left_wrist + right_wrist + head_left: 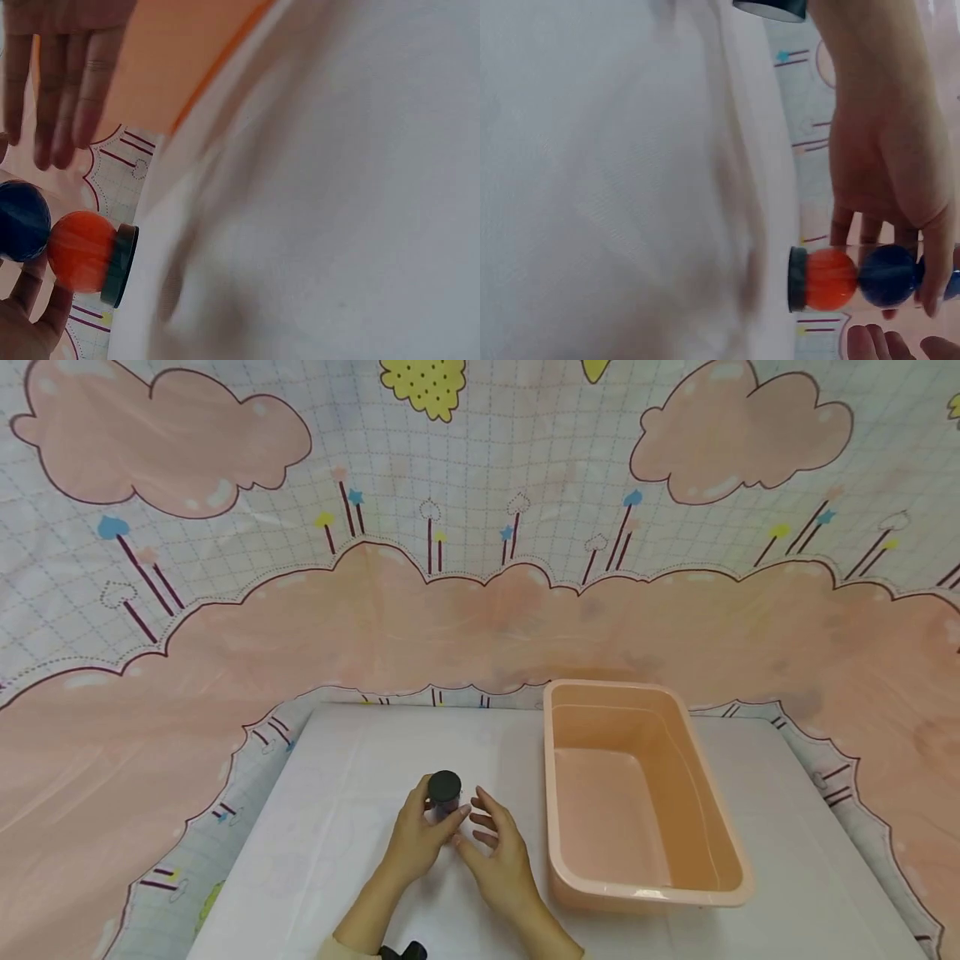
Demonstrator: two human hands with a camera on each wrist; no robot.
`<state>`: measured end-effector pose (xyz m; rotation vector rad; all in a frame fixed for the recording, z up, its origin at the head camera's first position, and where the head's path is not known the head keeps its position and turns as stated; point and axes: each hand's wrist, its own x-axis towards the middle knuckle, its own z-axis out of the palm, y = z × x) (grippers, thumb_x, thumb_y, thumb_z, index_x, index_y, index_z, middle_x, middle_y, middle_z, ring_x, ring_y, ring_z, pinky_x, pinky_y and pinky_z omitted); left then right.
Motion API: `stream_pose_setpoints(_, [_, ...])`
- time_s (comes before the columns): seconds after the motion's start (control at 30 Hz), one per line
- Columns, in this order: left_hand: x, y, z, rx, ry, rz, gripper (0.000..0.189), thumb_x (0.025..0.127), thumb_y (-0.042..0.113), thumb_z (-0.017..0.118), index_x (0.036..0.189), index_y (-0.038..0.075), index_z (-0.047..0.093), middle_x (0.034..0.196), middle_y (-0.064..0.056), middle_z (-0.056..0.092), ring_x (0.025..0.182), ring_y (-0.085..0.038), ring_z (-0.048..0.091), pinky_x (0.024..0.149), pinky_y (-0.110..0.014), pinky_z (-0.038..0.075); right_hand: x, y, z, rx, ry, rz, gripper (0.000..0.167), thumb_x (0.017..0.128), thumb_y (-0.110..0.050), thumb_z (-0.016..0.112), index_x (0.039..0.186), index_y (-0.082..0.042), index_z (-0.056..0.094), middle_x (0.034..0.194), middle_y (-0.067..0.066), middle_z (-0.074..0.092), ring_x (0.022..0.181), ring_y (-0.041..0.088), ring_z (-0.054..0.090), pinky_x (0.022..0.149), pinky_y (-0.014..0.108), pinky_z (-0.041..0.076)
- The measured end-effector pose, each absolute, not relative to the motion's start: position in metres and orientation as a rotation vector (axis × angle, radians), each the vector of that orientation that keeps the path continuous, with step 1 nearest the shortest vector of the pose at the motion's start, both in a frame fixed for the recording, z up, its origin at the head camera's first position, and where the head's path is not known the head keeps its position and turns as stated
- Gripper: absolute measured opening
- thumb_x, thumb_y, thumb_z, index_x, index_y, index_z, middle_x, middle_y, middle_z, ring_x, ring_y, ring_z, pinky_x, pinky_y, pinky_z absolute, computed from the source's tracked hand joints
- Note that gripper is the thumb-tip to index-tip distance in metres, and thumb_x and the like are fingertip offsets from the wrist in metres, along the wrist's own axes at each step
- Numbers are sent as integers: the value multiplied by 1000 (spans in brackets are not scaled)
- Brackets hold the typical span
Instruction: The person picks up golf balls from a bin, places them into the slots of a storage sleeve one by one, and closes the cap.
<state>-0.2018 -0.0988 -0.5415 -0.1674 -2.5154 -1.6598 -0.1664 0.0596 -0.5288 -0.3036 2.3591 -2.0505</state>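
My left hand point(416, 839) holds a clear tube point(447, 808) upright over the white table, fingers and thumb curled round it. The tube has a black cap point(445, 785) on top and a dark cap point(798, 279) at its lower end. Inside, the right wrist view shows an orange ball point(831, 279) at the lower end, then a blue ball point(889, 276) and part of more blue beyond, half covered by the thumb. Just right of the tube is my right hand point(501, 864), its fingers loosely spread and holding nothing.
A peach plastic tub point(555, 827) stands on the white table point(300, 843), to the right of my hands. Behind and around the table hangs a patterned curtain point(480, 627) with clouds. A black device point(408, 952) shows by the left wrist.
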Motion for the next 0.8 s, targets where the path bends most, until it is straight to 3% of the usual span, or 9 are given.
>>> stream_pose_setpoints(0.13, [-213,-98,-546,-133,-2480,-1754,44,90,34,82,128,28,58,122,-1,67,126,-29,59,106,-56,51,-172,58,-538,-253,2306,-2020,71,92,-4,68,157,-5,39,155,21,47,135,42,55,108,51,51])
stream_pose_setpoints(0.3, [-225,-98,-552,-115,-2457,-1787,43,90,32,82,126,28,59,121,2,70,124,-22,59,114,-58,43,-177,55,-549,-258,2231,-1983,76,90,-1,66,159,-2,34,161,27,36,140,50,48,112,57,47])
stream_pose_setpoints(0.47, [-229,-97,-557,-95,-2441,-1826,43,89,30,83,126,28,60,122,-2,67,122,-24,60,108,-57,49,-181,51,-555,-282,2175,-1990,79,89,2,66,159,3,30,161,35,30,139,55,47,112,61,44])
stream_pose_setpoints(0.8, [-235,-96,-566,-73,-2446,-1879,43,90,30,83,126,28,59,126,-11,63,116,-32,68,91,-42,59,-184,48,-567,-257,2211,-1977,80,88,2,68,159,4,31,160,34,34,141,51,46,111,58,46])
